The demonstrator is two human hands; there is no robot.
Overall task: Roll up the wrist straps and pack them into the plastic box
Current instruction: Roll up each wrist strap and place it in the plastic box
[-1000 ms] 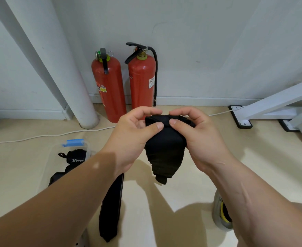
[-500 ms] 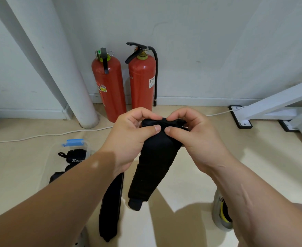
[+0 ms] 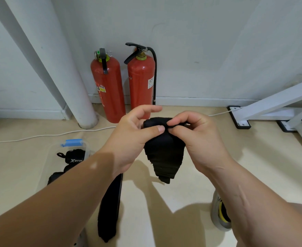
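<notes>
- My left hand (image 3: 128, 139) and right hand (image 3: 200, 139) are both up in the middle of the frame, holding one black wrist strap (image 3: 164, 154) between them.
- Left fingers (image 3: 153, 130): thumb pressed on the front of the rolled top end, the others tucked behind it, index finger sticking up loose.
- Right fingers are curled and pinching the same top end from the other side.
- The unrolled tail of it hangs down below my hands, off the floor (image 3: 253, 157).
- The plastic box (image 3: 88, 150) sits open at the left of the frame, blue latch (image 3: 73, 142) on its far edge, with a rolled strap (image 3: 74, 156) already inside it.
- A second strap (image 3: 111, 207) lies flat and unrolled on the floor, lower centre, just right of the box.
- Two red fire extinguishers (image 3: 109, 90) stand by the wall behind, and a tape roll (image 3: 219, 214) is at lower right, partly hidden by my arm.
</notes>
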